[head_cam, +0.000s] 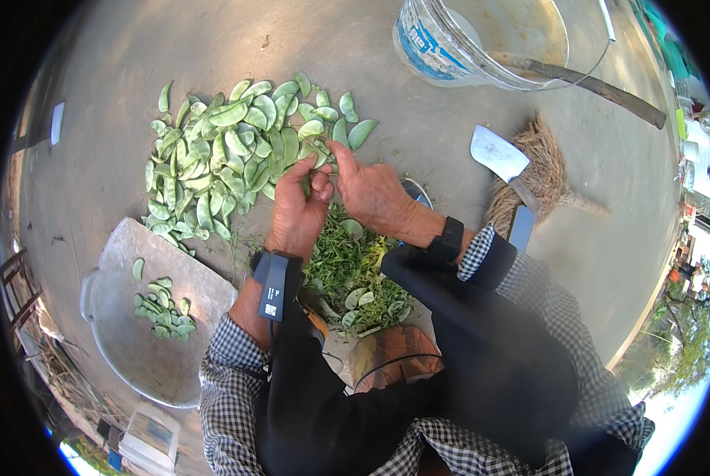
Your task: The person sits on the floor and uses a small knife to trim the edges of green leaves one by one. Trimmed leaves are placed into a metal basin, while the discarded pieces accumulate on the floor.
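Observation:
My left hand (pixel 300 211) pinches a flat green bean pod (pixel 317 156) between thumb and curled fingers. Close against it is my right hand (pixel 379 196), its index finger stretched to the pod; its thumb and other fingers are hidden, so its grip is unclear. Both hands hover at the right edge of a heap of flat green bean pods (pixel 212 160) on the concrete floor (pixel 426 131). Below my wrists lies a pile of green trimmings (pixel 355 279) with a few pods among them. To the left, a worn metal pan (pixel 114 351) with one straight side holds a small group of pods (pixel 164 312).
At the upper right stands a plastic bucket (pixel 432 53), a wooden stick (pixel 599 92) leaning out of it. A cleaver (pixel 498 152) rests on a straw broom (pixel 545 160) to my right, beside a flat blue-grey object (pixel 521 229). A white object (pixel 150 437) sits at the lower left.

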The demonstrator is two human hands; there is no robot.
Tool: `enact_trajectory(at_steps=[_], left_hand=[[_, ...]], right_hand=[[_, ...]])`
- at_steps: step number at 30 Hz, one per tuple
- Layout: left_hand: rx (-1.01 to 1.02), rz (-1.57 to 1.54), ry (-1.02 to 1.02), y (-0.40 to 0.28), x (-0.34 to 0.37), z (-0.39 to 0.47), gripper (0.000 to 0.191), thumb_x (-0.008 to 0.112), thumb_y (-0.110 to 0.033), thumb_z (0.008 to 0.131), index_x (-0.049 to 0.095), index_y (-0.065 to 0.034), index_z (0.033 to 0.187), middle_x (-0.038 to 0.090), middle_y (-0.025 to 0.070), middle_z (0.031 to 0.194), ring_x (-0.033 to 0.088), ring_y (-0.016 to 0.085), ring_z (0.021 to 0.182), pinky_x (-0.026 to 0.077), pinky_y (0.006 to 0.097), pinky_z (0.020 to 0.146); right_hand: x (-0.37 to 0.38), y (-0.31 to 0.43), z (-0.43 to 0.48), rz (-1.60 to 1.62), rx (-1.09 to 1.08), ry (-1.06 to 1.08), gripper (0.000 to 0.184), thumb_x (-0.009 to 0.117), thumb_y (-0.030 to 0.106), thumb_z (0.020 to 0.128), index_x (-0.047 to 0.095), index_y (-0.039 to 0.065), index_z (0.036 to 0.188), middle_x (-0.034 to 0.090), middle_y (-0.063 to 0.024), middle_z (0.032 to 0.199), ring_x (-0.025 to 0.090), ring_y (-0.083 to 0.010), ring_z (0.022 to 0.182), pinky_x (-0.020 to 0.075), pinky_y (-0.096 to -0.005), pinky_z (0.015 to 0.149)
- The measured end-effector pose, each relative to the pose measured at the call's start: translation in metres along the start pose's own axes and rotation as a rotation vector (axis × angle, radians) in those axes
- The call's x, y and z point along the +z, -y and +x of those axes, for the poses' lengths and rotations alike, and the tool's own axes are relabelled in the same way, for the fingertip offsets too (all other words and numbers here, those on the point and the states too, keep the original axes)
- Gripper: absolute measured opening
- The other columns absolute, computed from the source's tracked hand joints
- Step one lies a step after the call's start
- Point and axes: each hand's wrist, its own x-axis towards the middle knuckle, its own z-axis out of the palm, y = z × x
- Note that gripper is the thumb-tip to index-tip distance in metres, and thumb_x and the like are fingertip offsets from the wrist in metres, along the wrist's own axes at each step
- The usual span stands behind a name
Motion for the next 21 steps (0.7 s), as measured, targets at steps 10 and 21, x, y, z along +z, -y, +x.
enact_trajectory(at_steps=[10, 21], left_hand=[[-0.010, 0.042, 0.117, -0.007, -0.012, -0.006, 0.007, 0.053, -0.007, 0.085, 0.047, -0.0023, 0.085, 0.049, 0.0060, 0.064, 0.034, 0.007, 0.043, 0.029, 0.0210, 0.039], [-0.205, 0.547, 0.377, -0.023, -0.033, -0.047, 0.029, 0.060, -0.013, 0.083, 0.049, 0.0030, 0.105, 0.058, 0.0112, 0.066, 0.047, 0.011, 0.039, 0.043, 0.0240, 0.039]], right_hand=[[0.013, -0.001, 0.009, -0.094, -0.102, 0.024, 0.037, 0.050, 0.004, 0.075, 0.036, -0.007, 0.107, 0.058, -0.0185, 0.067, 0.059, -0.0347, 0.056, 0.0469, -0.0417, 0.047], [-0.011, -0.069, 0.006, -0.071, 0.246, -0.066, 0.029, 0.046, 0.008, 0.082, 0.038, -0.003, 0.109, 0.055, -0.0211, 0.060, 0.057, -0.0382, 0.058, 0.0436, -0.0464, 0.052]])
